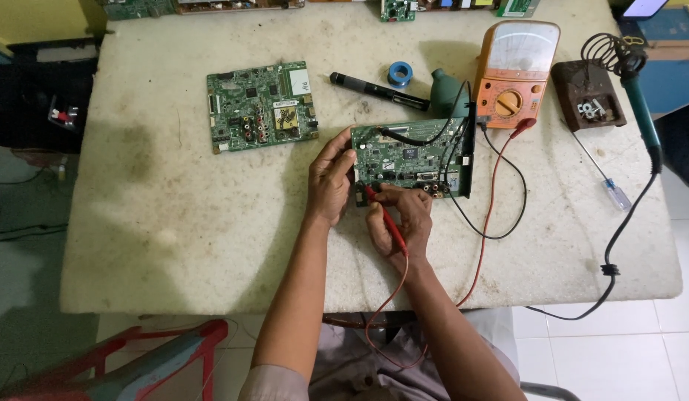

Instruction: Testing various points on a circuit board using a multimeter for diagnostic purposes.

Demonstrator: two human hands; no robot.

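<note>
A green circuit board (411, 154) lies on the worn white table (173, 223), right of centre. My left hand (331, 180) grips the board's left edge. My right hand (404, 219) holds a red test probe (385, 215), its tip touching the board's lower left corner. A red lead (487, 215) runs from the probe to an orange analogue multimeter (513, 73) behind the board. A black probe (468, 152) rests upright along the board's right edge, its black lead (508, 223) looping on the table.
A second green circuit board (260, 105) lies to the left. A black pen-like tool (378, 90), a blue tape roll (400, 73), a soldering iron (641, 104) by its stand (588, 95) and a screwdriver (603, 178) lie around. A red-and-blue stool (136, 360) stands at lower left.
</note>
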